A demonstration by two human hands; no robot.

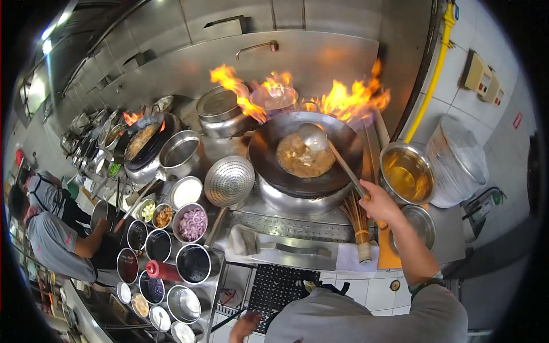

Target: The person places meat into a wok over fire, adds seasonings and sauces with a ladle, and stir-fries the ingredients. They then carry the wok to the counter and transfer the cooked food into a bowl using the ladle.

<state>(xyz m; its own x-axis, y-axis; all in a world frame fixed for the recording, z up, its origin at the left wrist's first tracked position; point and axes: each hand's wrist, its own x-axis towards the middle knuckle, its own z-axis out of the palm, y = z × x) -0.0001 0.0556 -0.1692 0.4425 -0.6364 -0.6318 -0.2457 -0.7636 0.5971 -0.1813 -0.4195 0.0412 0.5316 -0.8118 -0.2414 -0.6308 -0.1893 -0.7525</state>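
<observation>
My right hand is closed round the handle of a ladle, whose bowl is inside a large dark wok. Brown, bubbling liquid with pale bits fills the bottom of the wok, and the ladle touches it. Flames rise behind the wok's far rim. Low at the bottom edge, my left hand hangs beside my body with its fingers loosely bent, and nothing shows in it. A perforated strainer rests to the left of the wok, its handle pointing toward me.
Right of the wok stand a metal pot of yellow oil and a bamboo brush. Bowls of chopped red onion and sauces crowd the left, with a red squeeze bottle. Another wok and two co-workers are further left.
</observation>
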